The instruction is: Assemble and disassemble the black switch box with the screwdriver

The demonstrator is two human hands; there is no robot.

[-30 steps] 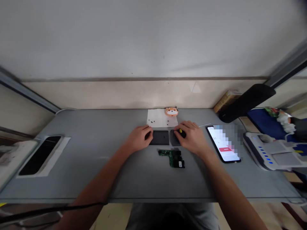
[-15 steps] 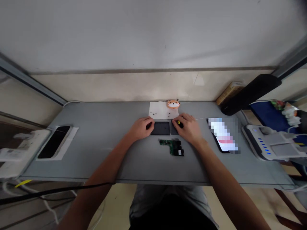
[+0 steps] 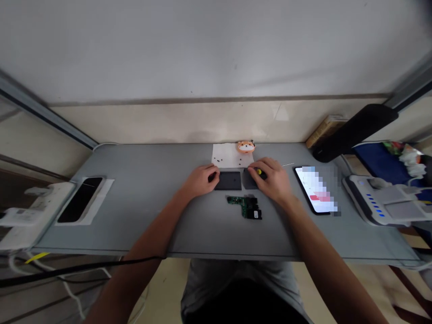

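Observation:
My left hand [image 3: 201,181] is closed in a pinch at the left end of a dark, flat rectangular panel [image 3: 229,181] on the desk. My right hand [image 3: 273,181] is closed round a screwdriver [image 3: 259,171] with a yellow band on its handle; its thin shaft points out to the right. The right fingertips also touch a smaller dark piece [image 3: 249,181], which lies just right of the panel with a narrow gap between them. A green circuit board [image 3: 245,206] with black parts rests in front of both pieces.
Behind the hands lies white paper [image 3: 227,153] with several tiny dark screws and an orange animal-face case [image 3: 246,146]. A lit phone [image 3: 313,191] and a power strip [image 3: 374,202] are on the right. Another phone [image 3: 81,199] lies left. A black cylinder [image 3: 354,132] leans at the back right.
My right hand has shifted slightly right with the screwdriver, showing more of the smaller dark piece and the screwdriver shaft. My left hand stays at the panel's end. The view has moved slightly.

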